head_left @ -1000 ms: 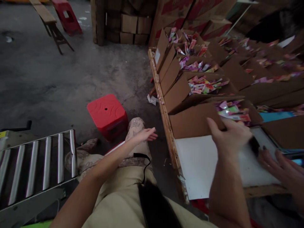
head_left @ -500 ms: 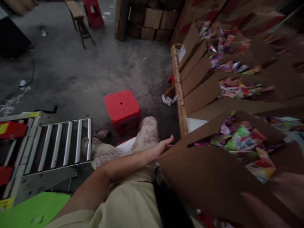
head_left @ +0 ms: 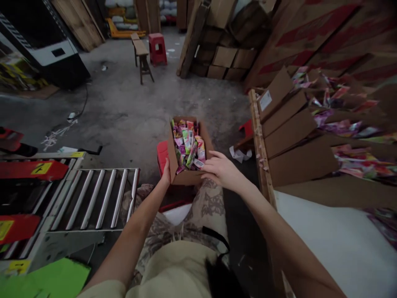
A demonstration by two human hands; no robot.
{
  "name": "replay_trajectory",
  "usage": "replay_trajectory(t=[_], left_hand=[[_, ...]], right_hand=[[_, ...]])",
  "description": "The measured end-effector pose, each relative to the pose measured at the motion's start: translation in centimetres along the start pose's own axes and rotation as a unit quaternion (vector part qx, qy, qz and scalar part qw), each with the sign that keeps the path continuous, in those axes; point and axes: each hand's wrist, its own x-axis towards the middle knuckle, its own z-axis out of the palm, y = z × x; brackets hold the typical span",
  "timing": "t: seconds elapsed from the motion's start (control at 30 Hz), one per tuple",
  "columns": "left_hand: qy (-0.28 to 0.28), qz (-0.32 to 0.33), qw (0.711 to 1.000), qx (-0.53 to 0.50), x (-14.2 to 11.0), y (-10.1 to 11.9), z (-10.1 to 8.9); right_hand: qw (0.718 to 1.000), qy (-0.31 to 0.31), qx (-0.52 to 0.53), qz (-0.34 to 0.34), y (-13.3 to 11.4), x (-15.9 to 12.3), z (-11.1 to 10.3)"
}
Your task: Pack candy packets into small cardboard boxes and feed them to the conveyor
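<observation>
An open cardboard box (head_left: pixel 187 177) full of colourful sachets (head_left: pixel 187 145) sits over a red plastic stool (head_left: pixel 161 154) in front of my knees. My left hand (head_left: pixel 166 174) grips the box's near left corner, fingers tucked behind the wall. My right hand (head_left: pixel 221 169) clasps the box's right wall, fingers curled over its rim beside the sachets.
A steel roller conveyor (head_left: pixel 96 198) stands at my left, with a green sheet (head_left: pixel 46 279) below it. On my right a wooden-edged table (head_left: pixel 262 165) carries a row of open sachet-filled boxes (head_left: pixel 297 136) and a white board (head_left: pixel 328 240). A bench (head_left: pixel 141 51) and another red stool (head_left: pixel 157 47) stand farther back.
The sachet box has come off the table and now rests over the red stool. My left hand, free and open before, now grips it. My view has tilted up.
</observation>
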Motion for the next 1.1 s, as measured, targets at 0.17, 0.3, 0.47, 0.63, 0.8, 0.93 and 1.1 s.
replay_trajectory(t=[0.17, 0.3, 0.47, 0.63, 0.8, 0.93, 1.1], left_hand=[[0.253, 0.194, 0.923, 0.215, 4.3, 0.9, -1.9], [0.291, 0.316, 0.852, 0.299, 6.5, 5.4, -1.9], [0.09, 0.415, 0.82, 0.384, 9.0, 13.2, 0.4], [-0.014, 0.356, 0.8, 0.483, 9.8, 16.3, 1.6], [-0.07, 0.309, 0.729, 0.607, 10.2, 17.4, 2.4], [-0.075, 0.277, 0.601, 0.746, 11.5, 16.6, 5.0], [0.025, 0.259, 0.458, 0.85, 13.2, 13.0, 6.8]], right_hand=[[0.997, -0.076, -0.008, 0.024, 5.4, 1.3, 6.6], [0.989, -0.026, -0.02, 0.145, 3.8, -0.7, 8.2], [0.968, 0.018, 0.021, 0.249, 0.0, 2.2, 8.8], [0.939, -0.052, 0.033, 0.339, 2.5, 7.9, 14.0], [0.928, -0.071, 0.036, 0.364, 4.1, 8.8, 16.9], [0.927, -0.084, 0.057, 0.361, 4.2, 8.7, 16.7], [0.918, -0.05, 0.17, 0.355, 4.8, 7.8, 16.9]])
